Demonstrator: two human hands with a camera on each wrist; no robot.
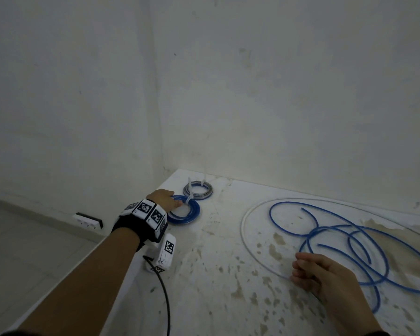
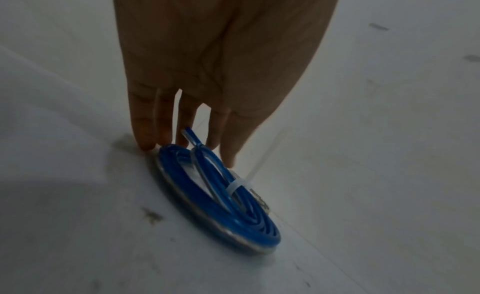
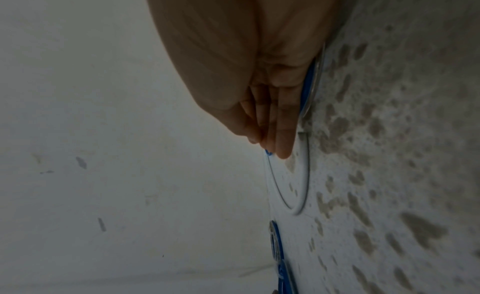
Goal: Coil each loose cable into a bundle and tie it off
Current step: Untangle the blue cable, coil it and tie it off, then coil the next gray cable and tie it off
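Note:
A blue coiled bundle (image 1: 187, 210) (image 2: 221, 198) lies flat near the table's far left corner, bound by a white zip tie (image 2: 237, 184). My left hand (image 1: 177, 203) (image 2: 192, 148) reaches to it with straight fingers, the tips touching its near rim. Just behind lies a grey coiled bundle (image 1: 198, 189), also tied. A loose blue cable (image 1: 349, 238) (image 3: 310, 83) sprawls in wide loops at the right, inside a loose clear cable (image 1: 250, 209) (image 3: 302, 194). My right hand (image 1: 298, 267) (image 3: 280, 151) hovers over their near loops, fingers loosely curled, holding nothing.
The white stained table (image 1: 216, 275) meets walls at the back and ends in a left edge (image 1: 121, 284). A white tagged device (image 1: 166, 253) with a black cord (image 1: 165, 299) sits near that edge. On the floor lies a power strip (image 1: 87, 220).

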